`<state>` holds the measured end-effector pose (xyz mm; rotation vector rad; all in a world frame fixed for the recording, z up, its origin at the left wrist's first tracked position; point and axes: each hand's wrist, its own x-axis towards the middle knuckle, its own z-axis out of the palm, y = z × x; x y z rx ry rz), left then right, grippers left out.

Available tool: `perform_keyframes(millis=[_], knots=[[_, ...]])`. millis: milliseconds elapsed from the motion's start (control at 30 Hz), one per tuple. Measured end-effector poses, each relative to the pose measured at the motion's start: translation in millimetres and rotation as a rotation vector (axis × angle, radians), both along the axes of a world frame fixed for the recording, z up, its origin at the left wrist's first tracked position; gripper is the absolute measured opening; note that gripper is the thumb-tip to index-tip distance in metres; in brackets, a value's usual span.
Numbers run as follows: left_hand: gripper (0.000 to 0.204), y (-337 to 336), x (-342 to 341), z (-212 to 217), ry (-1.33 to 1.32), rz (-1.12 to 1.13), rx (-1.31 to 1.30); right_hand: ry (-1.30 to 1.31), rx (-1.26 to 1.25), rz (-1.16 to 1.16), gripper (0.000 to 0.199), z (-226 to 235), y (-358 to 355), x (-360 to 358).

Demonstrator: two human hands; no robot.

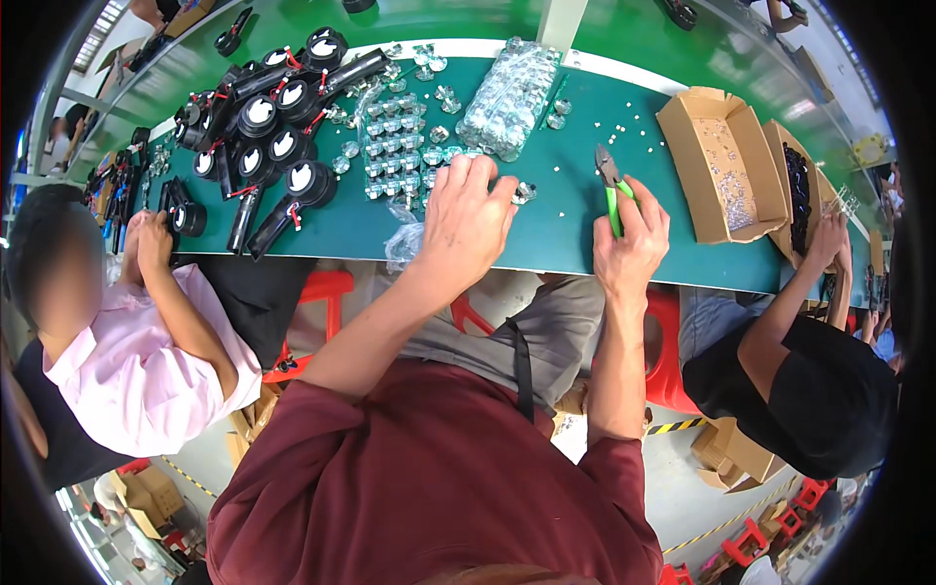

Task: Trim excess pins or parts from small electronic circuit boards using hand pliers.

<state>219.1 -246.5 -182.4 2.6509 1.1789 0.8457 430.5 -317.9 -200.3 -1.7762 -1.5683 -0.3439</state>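
Note:
My right hand [634,234] is closed round a pair of diagonal cutters [611,185] with green handles, their jaws pointing away from me above the green table. My left hand [468,214] rests over the near edge of a group of small circuit boards [392,146], with its fingers bent down and drawn together. What lies under those fingertips is hidden. A loose small board with a shiny round part [525,192] sits just right of my left thumb. Beside my left wrist is a crumpled clear plastic bag [404,239].
A bubble-wrapped stack of boards [509,97] lies further back. Black round-headed devices [278,117] with red connectors are heaped at left. At right stands an open cardboard box [726,166] holding small parts; white bits [624,132] dot the table. Co-workers sit on both sides.

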Motion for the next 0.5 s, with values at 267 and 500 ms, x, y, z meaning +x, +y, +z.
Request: perform_keyframes(millis=[267, 500], knots=[[0.025, -6.0, -4.6, -4.0, -0.253, -0.094, -0.029, 0.446, 0.114, 0.213, 0.024, 19.4, -20.3, -33.8], [0.027, -33.7, -20.2, 24.0, -0.493, -0.089, -0.234, 0.812, 0.013, 0.371, 0.022, 24.2, -23.0, -74.9]])
